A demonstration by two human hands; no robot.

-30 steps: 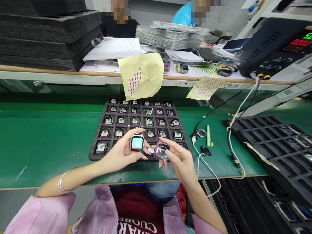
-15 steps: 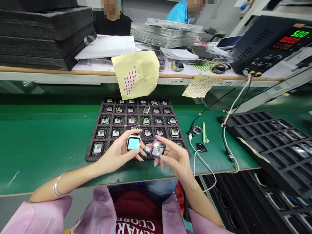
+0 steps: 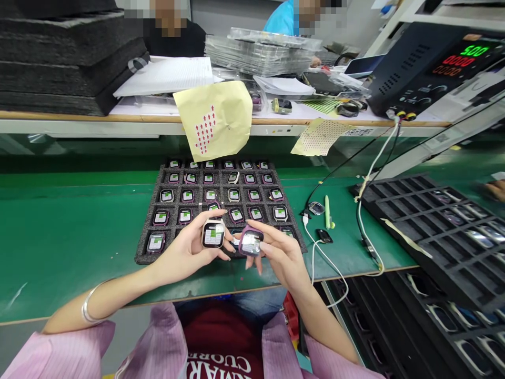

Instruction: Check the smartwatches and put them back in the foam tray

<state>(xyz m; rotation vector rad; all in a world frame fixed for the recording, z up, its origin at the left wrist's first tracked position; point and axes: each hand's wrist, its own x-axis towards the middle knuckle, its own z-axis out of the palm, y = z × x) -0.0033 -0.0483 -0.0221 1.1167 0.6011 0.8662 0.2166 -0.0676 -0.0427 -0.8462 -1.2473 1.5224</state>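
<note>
Near the front edge of the foam tray (image 3: 142, 247), my left hand (image 3: 187, 250) holds a light-framed smartwatch (image 3: 213, 234) whose screen shows a white and green picture. Just right of it, my right hand (image 3: 282, 255) grips a purple-framed smartwatch (image 3: 251, 241) by its sides, with glare across the glass. The two watches are close together but apart. Beneath and behind both hands, the dark tray bears rows of watches with lit screens, one to each compartment where they show. My hands cover part of its front rows.
A green pen (image 3: 327, 211), a small black device (image 3: 324, 236) and a white cable (image 3: 335, 271) lie right of the tray. Farther right is another foam tray (image 3: 389, 210). A shelf behind bears black foam blocks (image 3: 51, 63) and a power supply (image 3: 430, 68). Two people are beyond it.
The screen of the light-framed watch has turned from cyan to a white and green picture. Both hands keep their watches. The whole view has shifted slightly.
</note>
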